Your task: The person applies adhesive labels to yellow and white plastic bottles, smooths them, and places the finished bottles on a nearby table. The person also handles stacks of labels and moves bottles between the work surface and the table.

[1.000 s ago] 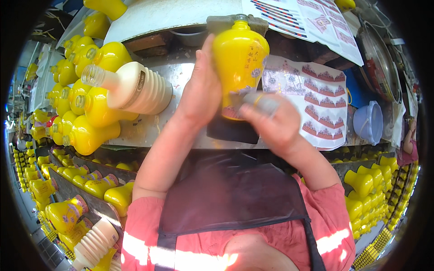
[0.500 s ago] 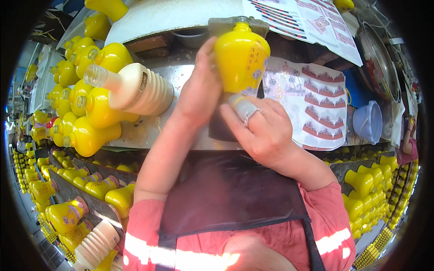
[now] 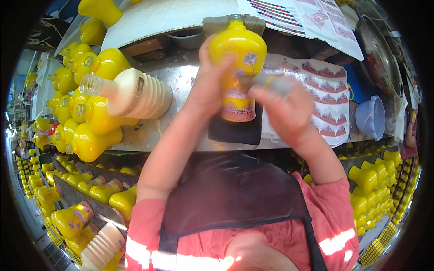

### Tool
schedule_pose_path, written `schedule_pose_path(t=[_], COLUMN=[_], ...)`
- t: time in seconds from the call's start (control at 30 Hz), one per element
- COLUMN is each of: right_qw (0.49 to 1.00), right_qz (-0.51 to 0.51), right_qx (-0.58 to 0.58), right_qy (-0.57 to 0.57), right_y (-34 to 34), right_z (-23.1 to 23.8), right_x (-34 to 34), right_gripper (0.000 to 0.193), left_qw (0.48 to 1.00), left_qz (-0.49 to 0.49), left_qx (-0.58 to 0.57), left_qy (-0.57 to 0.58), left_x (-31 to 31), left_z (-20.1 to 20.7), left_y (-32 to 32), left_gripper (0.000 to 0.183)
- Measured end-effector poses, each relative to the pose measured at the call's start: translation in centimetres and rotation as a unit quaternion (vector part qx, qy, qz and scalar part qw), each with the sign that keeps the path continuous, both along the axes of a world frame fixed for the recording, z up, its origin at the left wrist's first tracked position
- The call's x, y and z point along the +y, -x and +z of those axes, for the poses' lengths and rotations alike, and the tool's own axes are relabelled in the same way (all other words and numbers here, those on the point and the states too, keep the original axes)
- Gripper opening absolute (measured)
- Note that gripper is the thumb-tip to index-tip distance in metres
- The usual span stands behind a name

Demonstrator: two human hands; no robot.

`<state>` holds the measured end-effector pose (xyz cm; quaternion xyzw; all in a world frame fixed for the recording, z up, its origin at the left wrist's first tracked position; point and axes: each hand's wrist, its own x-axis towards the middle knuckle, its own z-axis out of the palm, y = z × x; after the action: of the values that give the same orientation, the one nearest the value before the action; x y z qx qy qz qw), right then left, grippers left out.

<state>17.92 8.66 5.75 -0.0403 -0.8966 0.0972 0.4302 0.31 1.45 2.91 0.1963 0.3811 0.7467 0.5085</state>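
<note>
A glossy yellow bottle (image 3: 238, 47) lies on its side, its clear glass neck pointing away from me. It bears purple flower decals and a pink-and-purple patterned band round its base. My left hand (image 3: 209, 86) is closed round the bottle's left side, with the thumb across its front. To the right, my right hand (image 3: 289, 104) is close to the bottle's lower part and smeared by motion. One of its fingers wears a grey cloth wrap (image 3: 278, 86) with a yellow band. Under the bottle's base lies a dark cloth pad (image 3: 235, 132); a grey support (image 3: 217, 23) is at its neck.
A cream ribbed bottle (image 3: 144, 95) leans on several yellow bottles (image 3: 97, 117) at left. Decal sheets (image 3: 323, 97) lie at right, beside a light-blue bucket (image 3: 370, 118). A white board (image 3: 158, 20) spans the back. Racks of yellow bottles (image 3: 364, 178) stand below the bench on both sides.
The bottle has turned, so flower decals and the patterned base now show instead of the lettering. My right hand has moved right and up from below the base to the bottle's right side.
</note>
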Motion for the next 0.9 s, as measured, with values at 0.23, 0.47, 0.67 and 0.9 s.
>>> schedule_pose_path(t=[0.23, 0.47, 0.67, 0.9], right_qw=[0.985, 0.971, 0.971, 0.937], right_qz=[-0.1, -0.07, -0.126, -0.109], right_qx=[0.019, 0.011, 0.064, 0.03], right_qy=[0.137, 0.229, 0.192, 0.331], right_y=[0.8, 1.4, 2.0, 0.5], right_z=[-0.2, 0.0, -0.1, -4.7], right_x=[0.5, -0.3, 1.9, -0.9], right_gripper=[0.031, 0.034, 0.033, 0.039], left_qw=[0.998, 0.996, 0.995, 0.957], left_qz=[-0.015, 0.021, 0.018, 0.069], left_qx=[-0.051, 0.073, 0.078, 0.281], left_qy=[-0.041, -0.038, -0.064, 0.006], left_x=[0.1, 0.0, -0.5, 0.3], left_z=[-1.2, -1.2, -0.7, -1.0], left_y=[0.5, -0.1, -0.3, 0.2], left_gripper=[0.07, 0.071, 0.074, 0.069])
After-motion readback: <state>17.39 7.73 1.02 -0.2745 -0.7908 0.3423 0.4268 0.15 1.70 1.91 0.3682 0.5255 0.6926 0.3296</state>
